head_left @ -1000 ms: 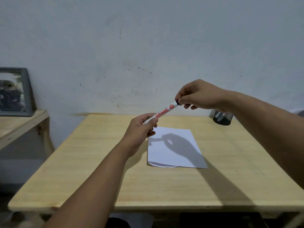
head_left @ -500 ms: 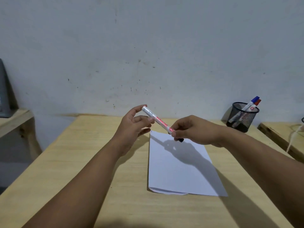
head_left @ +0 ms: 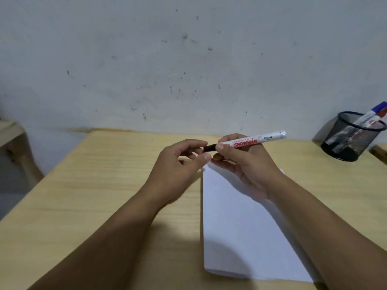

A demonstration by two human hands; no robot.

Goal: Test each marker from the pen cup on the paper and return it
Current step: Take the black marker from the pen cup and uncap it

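Head view shows our right hand (head_left: 247,164) pinching the marker (head_left: 251,141) by its barrel between thumb and fingers (head_left: 219,146), held level in the air above the far edge of the paper (head_left: 240,222). The black cap (head_left: 210,147) points left, toward our left hand (head_left: 178,164), whose thumb and forefinger curl round the cap end; whether they already pinch it we cannot quite tell, but they look closed on it.

We judge the step in hand to be uncapping. To do it well we keep the right grip firm near the cap joint, pull the cap straight along the barrel with the left, not at an angle, and keep the cap in the left hand so it is ready for recapping. Then we turn the tip down and bring it to the sheet just below.

The paper lies on the surface (head_left: 104,185) toward its near right part, one long edge running away from us, unmarked as far as we see. The cup (head_left: 351,139), black mesh, stands at the far right corner, well apart from the hands, with other markers (head_left: 370,119) leaning in it. Nothing stands between marker and paper.
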